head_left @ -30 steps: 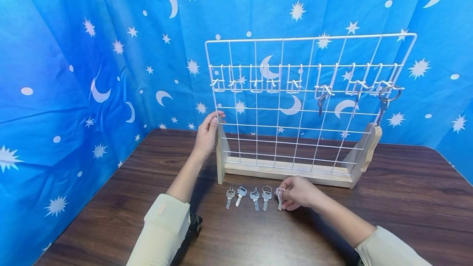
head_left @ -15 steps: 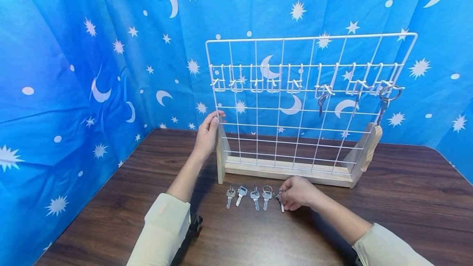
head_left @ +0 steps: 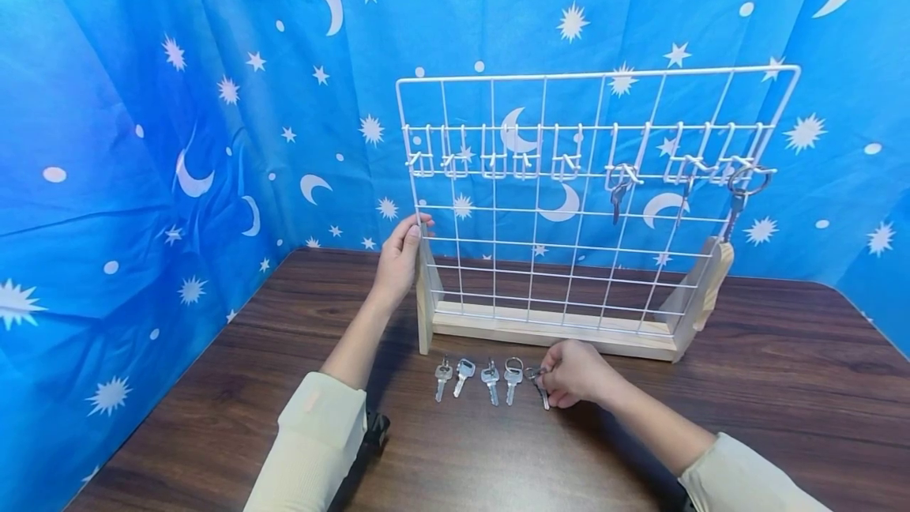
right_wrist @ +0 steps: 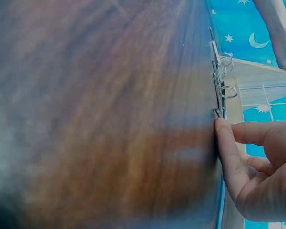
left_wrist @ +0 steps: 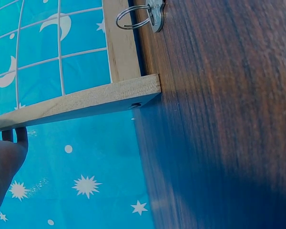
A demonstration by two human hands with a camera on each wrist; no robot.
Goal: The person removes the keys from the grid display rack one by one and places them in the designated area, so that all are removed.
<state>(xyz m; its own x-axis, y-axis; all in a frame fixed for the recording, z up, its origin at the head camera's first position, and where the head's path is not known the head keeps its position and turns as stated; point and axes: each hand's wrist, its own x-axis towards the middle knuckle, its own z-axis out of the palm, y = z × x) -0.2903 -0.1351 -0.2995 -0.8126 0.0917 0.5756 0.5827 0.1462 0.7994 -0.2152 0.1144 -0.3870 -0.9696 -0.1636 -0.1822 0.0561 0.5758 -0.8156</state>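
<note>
My left hand (head_left: 398, 263) grips the left wooden upright (head_left: 423, 299) of a white wire grid rack (head_left: 526, 245), thumb in front. In the left wrist view, its fingers (left_wrist: 22, 137) reach behind that wooden side. Down on the table, my right hand (head_left: 577, 374) pinches a silver key (head_left: 544, 397), whose ring shows to the left of the fingertips. The right wrist view has the thumb and index finger meeting at the key (right_wrist: 217, 113), close against the tabletop. Left of it lie several more silver keys with rings, including the nearest one (head_left: 513, 378).
White hooks (head_left: 566, 160) line the grid's upper part. Keys hang at the right side, among them a key (head_left: 618, 200) and a large-ringed key (head_left: 739, 204). Behind the dark wooden table (head_left: 213, 417) hangs a blue curtain (head_left: 235, 101) with moons and stars.
The key in my right fingers has turned from face-on to a slanted, narrower view, its tip shifting slightly right. My left hand and the rack have stayed in place.
</note>
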